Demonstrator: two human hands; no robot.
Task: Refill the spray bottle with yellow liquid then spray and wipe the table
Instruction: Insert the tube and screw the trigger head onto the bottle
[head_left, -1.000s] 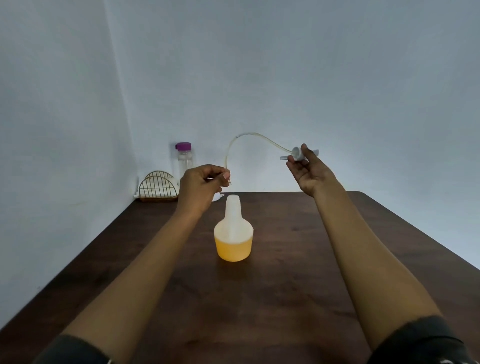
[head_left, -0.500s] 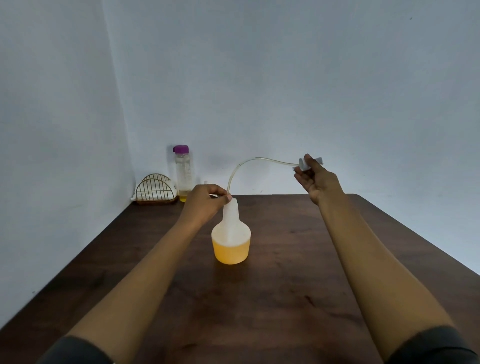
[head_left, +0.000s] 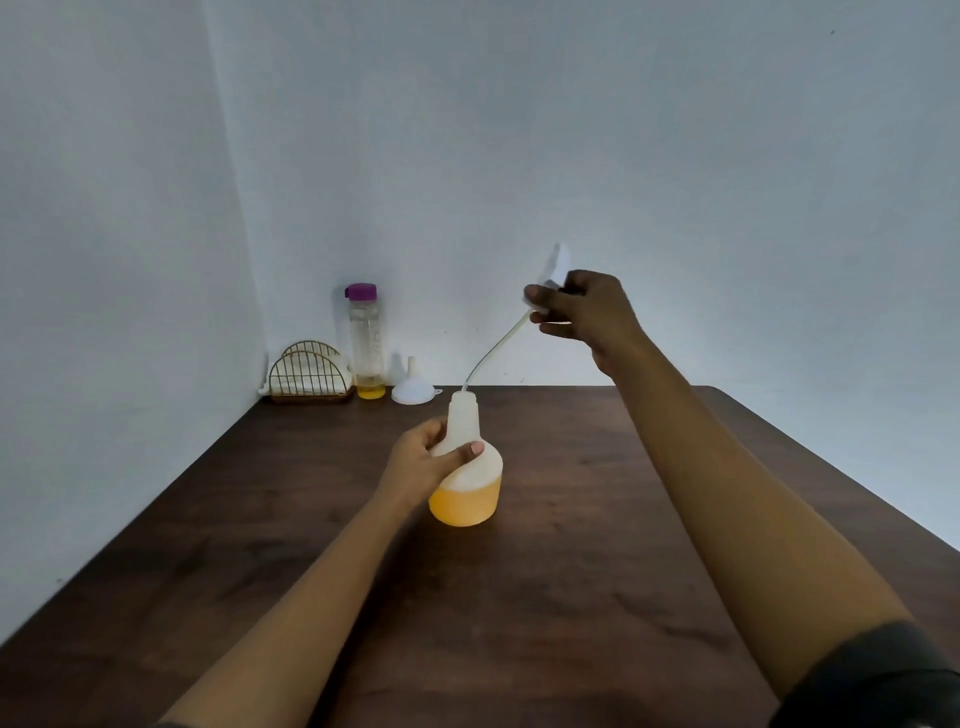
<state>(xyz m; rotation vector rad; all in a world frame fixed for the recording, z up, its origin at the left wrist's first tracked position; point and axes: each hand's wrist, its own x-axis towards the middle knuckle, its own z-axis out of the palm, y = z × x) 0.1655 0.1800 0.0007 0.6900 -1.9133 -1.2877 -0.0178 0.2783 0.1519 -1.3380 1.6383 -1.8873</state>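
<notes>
Dark wooden table (head_left: 597, 597) carries the spray bottle (head_left: 466, 483), upright near centre, lower part holding yellow liquid. Left hand (head_left: 423, 462) wraps its neck. Right hand (head_left: 589, 314), raised, pinches the spray head (head_left: 555, 267); its tube (head_left: 493, 353) enters the bottle mouth.

yellow liquid (head_left: 465, 503), purple cap (head_left: 361, 291), dark-brown table (head_left: 571, 597)

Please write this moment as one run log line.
left hand: holds bottle | right hand: holds sprayer | tube: entering neck
</notes>
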